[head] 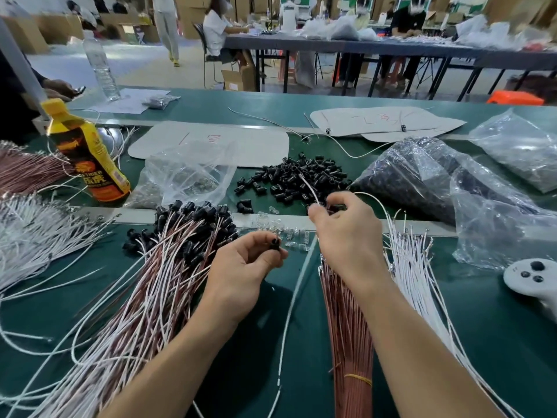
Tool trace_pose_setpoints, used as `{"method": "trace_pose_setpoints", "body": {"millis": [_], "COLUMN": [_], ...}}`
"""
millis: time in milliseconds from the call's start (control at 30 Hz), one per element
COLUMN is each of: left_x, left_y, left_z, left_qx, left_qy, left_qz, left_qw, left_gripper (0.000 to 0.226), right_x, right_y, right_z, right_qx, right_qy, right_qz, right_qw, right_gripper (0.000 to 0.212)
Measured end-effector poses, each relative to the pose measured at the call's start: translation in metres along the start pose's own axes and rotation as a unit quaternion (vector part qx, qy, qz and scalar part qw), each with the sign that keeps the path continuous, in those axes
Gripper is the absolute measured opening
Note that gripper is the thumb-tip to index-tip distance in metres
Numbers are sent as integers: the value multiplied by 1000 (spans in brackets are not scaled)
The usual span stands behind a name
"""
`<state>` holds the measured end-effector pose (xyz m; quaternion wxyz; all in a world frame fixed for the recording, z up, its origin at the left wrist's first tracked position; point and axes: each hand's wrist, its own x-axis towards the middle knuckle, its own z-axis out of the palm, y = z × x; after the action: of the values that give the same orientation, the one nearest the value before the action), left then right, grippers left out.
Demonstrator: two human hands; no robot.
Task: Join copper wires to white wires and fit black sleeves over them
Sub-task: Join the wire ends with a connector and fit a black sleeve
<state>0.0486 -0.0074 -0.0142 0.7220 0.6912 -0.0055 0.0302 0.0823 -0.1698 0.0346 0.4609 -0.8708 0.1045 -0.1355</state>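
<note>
My left hand [244, 267] pinches a small black sleeve [275, 243] between thumb and fingers above the green table. My right hand [346, 233] pinches thin wires [307, 184] that stick up and away from its fingertips, with a white wire [373, 200] looping off to the right. Under my right wrist lies a bundle of copper wires [351, 336] tied with a yellow band. White wires [416, 267] fan out just right of it. A loose heap of black sleeves [301, 179] sits beyond my hands. Finished copper-and-white wires with sleeves [168, 267] are piled on the left.
A yellow drink bottle [86, 152] stands at the left, by more white wires [33, 233] and copper wires [27, 167]. Clear plastic bags [437, 176] lie at the right and one [187, 173] at the centre. A white controller [533, 279] rests at the right edge. Small clear parts [286, 230] are scattered by the table seam.
</note>
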Motion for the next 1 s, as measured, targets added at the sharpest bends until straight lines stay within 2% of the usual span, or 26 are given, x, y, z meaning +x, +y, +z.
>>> {"method": "trace_pose_setpoints", "body": {"millis": [33, 67, 100, 167, 233, 333, 500, 633, 733, 800, 867, 900, 967, 1000], "left_x": [1, 2, 3, 5, 5, 4, 3, 3, 2, 2, 2, 2, 1, 0], "left_y": [-2, -4, -5, -8, -9, -11, -11, -10, -10, -9, -9, -8, -7, -7], "left_z": [0, 0, 0, -2, -3, -5, -6, -5, -3, -2, -1, -1, 1, 1], "left_qx": [3, 8, 14, 29, 46, 60, 67, 63, 55, 43, 33, 30, 32, 36], "left_qy": [16, 32, 48, 70, 76, 77, 78, 65, 41, 21, -1, -13, -37, -49], "left_qz": [-5, -6, -6, -7, -9, -9, -13, -12, -8, -6, -7, -7, -8, -8], "left_qw": [1000, 999, 999, 997, 996, 995, 995, 996, 998, 999, 999, 999, 999, 998], "left_gripper": [21, 20, 20, 19, 17, 18, 20, 23, 25, 27, 29, 29, 28, 27], "right_x": [-12, -25, -38, -65, -81, -86, -86, -81, -78, -68, -55, -49, -42, -41], "right_y": [-1, -1, 0, -2, -5, -11, -14, -7, -1, 4, 9, 11, 17, 19], "right_z": [-4, -7, -7, -4, -2, -5, -10, -6, -5, -10, -19, -23, -29, -30], "right_qx": [-84, -179, -266, -376, -394, -391, -383, -370, -360, -275, -83, 46, 293, 367], "right_qy": [-7, -44, -100, -206, -243, -246, -271, -250, -204, -173, -155, -141, -90, -71], "right_qz": [-21, -29, -37, -55, -77, -76, -50, -52, -44, -6, 22, 37, 71, 75], "right_qw": [996, 983, 958, 902, 883, 884, 882, 893, 909, 946, 984, 988, 949, 925], "right_gripper": [27, 39, 48, 50, 43, 35, 33, 36, 39, 30, 15, 17, 31, 29]}}
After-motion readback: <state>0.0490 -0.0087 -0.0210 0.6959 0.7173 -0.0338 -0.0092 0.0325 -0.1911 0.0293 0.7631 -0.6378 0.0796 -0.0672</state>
